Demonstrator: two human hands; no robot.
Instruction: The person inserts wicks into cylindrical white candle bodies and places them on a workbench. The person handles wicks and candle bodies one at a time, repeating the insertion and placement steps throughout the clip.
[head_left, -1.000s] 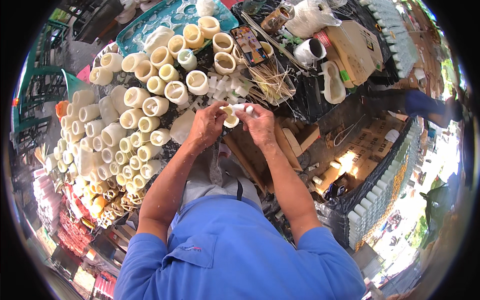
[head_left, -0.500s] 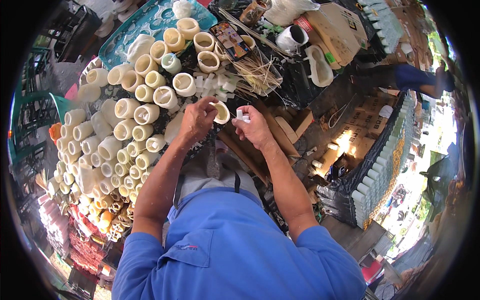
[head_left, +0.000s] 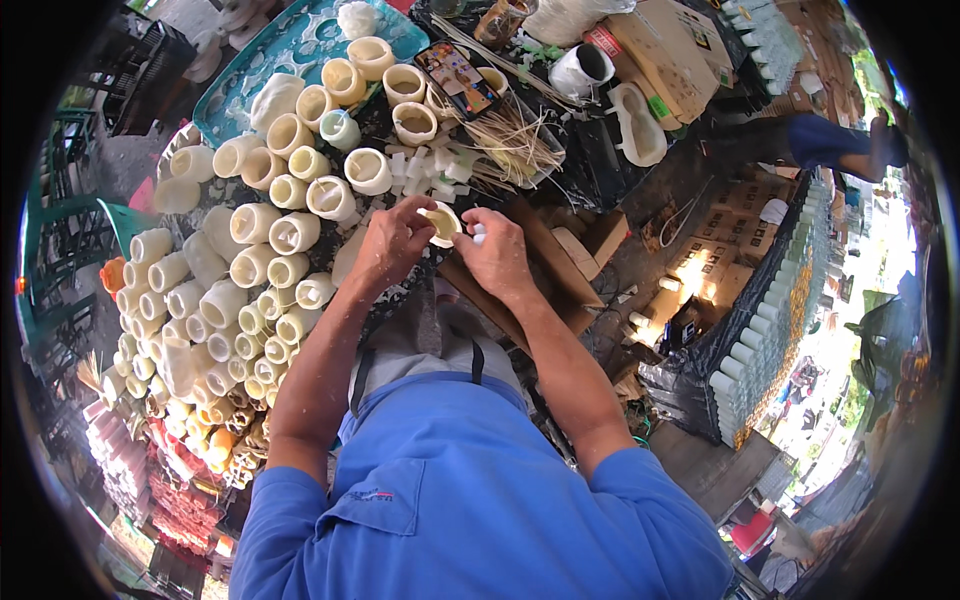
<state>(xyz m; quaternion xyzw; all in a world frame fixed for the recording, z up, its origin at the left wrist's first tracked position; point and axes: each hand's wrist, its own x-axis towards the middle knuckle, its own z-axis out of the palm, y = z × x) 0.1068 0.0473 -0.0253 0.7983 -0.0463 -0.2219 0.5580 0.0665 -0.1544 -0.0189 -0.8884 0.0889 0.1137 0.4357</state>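
My left hand grips the left side of a cream-coloured, thick-walled rubbery cup, whose oval mouth faces up toward me. Closed fingers of my right hand meet the cup's right rim. A small white block shows between those fingers; how many pieces are held there I cannot tell. Just beyond my hands lies a loose pile of similar white blocks. Close to it stands another cream cup with an open top.
Many cream cups crowd the table's left side. At the back are a teal tray, a phone, a bundle of thin straw-coloured sticks and a white mug-like pot. Cardboard boxes stand on the right, beside rows of white cylinders.
My right hand has moved left to the cup's rim with the white pieces. My left hand keeps its hold on the cup.
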